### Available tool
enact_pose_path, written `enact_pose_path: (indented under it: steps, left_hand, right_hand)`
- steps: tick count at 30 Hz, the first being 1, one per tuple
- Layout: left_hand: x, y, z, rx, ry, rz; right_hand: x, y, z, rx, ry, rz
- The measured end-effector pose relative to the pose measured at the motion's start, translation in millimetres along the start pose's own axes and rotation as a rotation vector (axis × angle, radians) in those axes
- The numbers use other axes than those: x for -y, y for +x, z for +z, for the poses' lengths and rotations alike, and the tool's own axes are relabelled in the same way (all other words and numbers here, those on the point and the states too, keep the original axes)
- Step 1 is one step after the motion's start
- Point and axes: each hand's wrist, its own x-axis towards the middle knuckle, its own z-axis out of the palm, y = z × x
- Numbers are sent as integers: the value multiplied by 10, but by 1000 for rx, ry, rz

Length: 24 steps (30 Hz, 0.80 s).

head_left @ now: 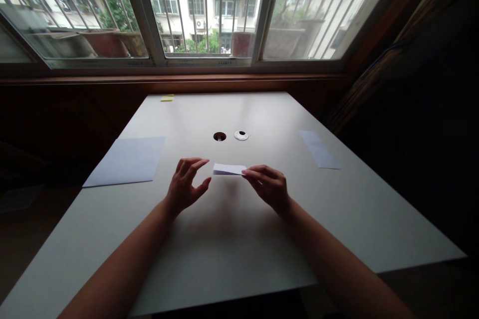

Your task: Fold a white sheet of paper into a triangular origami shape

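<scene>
Table (pixel 202 114), white. Large paper sheet (pixel 127 159) at left edge; narrow paper strip (pixel 320 149) on right side. Left hand (pixel 185 182): empty, thumb and fingers spread in loose C, just beside free end of folded white paper (pixel 229 168). Right hand (pixel 271 184): fingertips pinched on paper's right end. Folded paper between hands, seemingly raised off table. Yellow sticky note (pixel 167 97) at far edge. Risks: one-end pinch could let free end sag or fold spring open; loosened fingertips could drop it.
</scene>
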Motion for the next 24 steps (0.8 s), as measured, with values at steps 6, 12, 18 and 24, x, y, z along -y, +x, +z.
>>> enact_pose_path:
  steps: [6,12,18,24]
  left_hand:
    - [0,-13,141,161,-124,15]
    - [28,-72,181,236,-370,-262]
    - [49,-87,209,243,-809,-593]
    - [29,-41,187,196,-951,-661]
  right_hand:
    - [62,14,35,21,165,46]
    - [37,6,85,-19,288,227]
    - [-45,8,129,20,218,329]
    - [-72,6,130,112,252,285]
